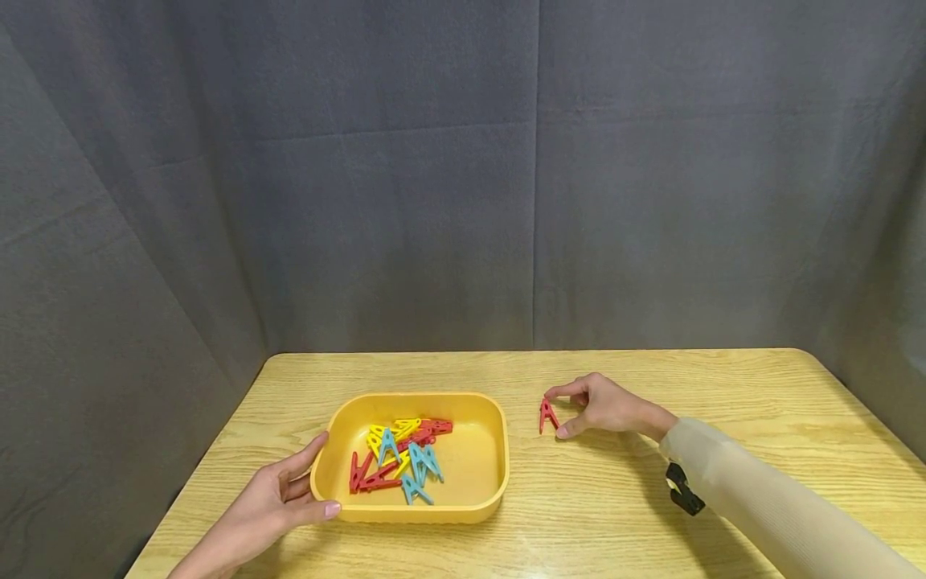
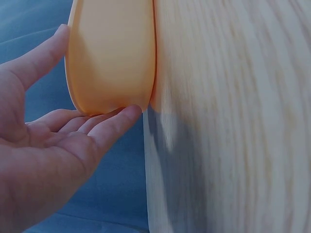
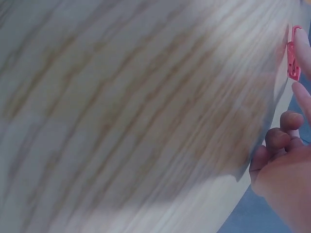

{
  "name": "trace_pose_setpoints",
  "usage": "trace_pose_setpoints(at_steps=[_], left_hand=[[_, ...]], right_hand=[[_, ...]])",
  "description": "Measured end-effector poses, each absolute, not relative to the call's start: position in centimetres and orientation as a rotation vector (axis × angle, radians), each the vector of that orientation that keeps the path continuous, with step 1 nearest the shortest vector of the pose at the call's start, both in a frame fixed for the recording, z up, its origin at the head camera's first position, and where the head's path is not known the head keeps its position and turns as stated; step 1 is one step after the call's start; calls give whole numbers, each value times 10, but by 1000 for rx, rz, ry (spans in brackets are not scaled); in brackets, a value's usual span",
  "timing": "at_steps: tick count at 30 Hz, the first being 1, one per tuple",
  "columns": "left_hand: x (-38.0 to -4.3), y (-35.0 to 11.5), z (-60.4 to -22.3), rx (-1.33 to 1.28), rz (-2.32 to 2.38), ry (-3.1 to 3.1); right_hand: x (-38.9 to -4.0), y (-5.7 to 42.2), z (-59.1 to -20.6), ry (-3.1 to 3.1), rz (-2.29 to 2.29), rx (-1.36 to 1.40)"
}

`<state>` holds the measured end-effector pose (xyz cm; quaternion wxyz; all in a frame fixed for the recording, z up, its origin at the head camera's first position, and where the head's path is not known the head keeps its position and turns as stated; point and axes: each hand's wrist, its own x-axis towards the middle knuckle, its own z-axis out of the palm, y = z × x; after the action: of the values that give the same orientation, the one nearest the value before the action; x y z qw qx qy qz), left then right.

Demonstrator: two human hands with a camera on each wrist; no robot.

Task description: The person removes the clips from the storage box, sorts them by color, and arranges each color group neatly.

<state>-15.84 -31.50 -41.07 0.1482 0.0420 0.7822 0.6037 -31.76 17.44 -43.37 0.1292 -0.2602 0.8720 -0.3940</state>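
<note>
A yellow plastic tub sits on the table with red, yellow and blue clothespins heaped inside, mostly toward its left. My left hand holds the tub's left end, thumb at the near corner and fingers along the outer wall. The left wrist view shows these fingers against the tub's end wall. To the right of the tub, my right hand pinches a red clothespin between index finger and thumb, its two legs spread. In the right wrist view, this clothespin shows only at the right edge, partly behind a finger.
The light wooden table extends to the right of and behind the tub. Dark grey cloth hangs behind it and along both sides. A small black device is fixed at my right sleeve.
</note>
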Motion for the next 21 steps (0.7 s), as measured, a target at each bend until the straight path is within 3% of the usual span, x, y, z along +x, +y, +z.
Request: trace_pose_setpoints(at_steps=[21], left_hand=[[-159,-315,-411,123,1747,2237]], right_hand=[[-316,173,-433,2535,-1140,-767]])
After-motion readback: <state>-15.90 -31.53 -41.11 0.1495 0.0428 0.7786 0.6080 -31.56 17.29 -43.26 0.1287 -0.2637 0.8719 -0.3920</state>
